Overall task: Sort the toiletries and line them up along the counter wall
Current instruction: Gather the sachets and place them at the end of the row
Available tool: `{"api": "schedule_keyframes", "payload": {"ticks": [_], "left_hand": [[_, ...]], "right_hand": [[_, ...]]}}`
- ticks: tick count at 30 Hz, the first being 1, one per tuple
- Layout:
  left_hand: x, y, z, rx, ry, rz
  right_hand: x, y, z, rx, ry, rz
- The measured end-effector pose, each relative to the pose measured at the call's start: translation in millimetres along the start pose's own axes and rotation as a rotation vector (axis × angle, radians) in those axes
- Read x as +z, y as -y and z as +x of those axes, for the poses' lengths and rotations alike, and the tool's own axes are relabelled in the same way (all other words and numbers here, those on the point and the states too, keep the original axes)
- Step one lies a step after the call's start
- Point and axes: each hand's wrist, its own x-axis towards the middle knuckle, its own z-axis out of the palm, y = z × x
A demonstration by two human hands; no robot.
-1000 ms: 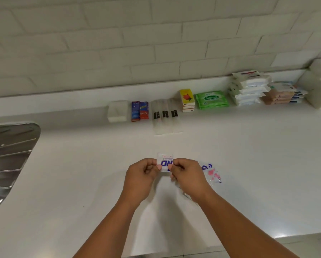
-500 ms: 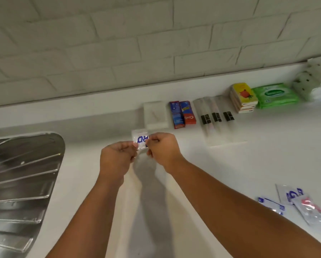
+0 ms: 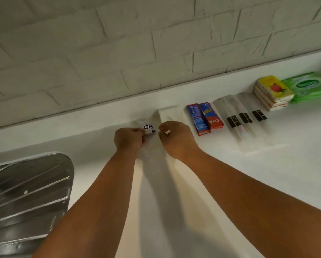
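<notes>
A small white sachet (image 3: 148,128) with dark blue letters sits low over the white counter (image 3: 258,175), close to the wall upstand. My left hand (image 3: 129,139) pinches its left edge. My right hand (image 3: 176,140) is just right of it, fingers curled, with a narrow gap to the sachet. Along the wall to the right lie a white block (image 3: 170,113), red and blue toothpaste boxes (image 3: 204,118), clear-wrapped toothbrushes (image 3: 239,117), a stack of yellow soap boxes (image 3: 273,94) and a green wipes pack (image 3: 308,86).
A steel sink drainboard (image 3: 25,192) takes up the lower left. The brick wall (image 3: 118,53) rises behind the upstand. Bare counter lies between the sink and the white block and in front of the row.
Both hands carried the sachet from the middle of the counter up to the wall, left of the white block. The right hand's pinch has come off it. The view has swung left.
</notes>
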Motion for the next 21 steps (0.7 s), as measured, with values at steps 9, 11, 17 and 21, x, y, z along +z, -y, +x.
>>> {"api": "schedule_keyframes", "payload": {"ticks": [9,11,17,21], "left_hand": [[13.8,12.0,55.6,0.008,-0.152,0.186],[13.0,-3.0,34.2,0.034,-0.161,0.283],[10.6,-11.0,10.5,0.018,-0.174,0.284],[2.2,1.6,0.0,0.027,-0.148,0.211]], "right_hand": [[-10.9,-6.3,-11.1,-0.024,-0.011,-0.013],[-12.5,-5.6,-13.8,-0.034,-0.006,-0.011],[-26.0,-7.8,-23.3,-0.049,0.002,-0.029],[-39.1,-6.4,-35.9,-0.079,0.008,-0.032]]}}
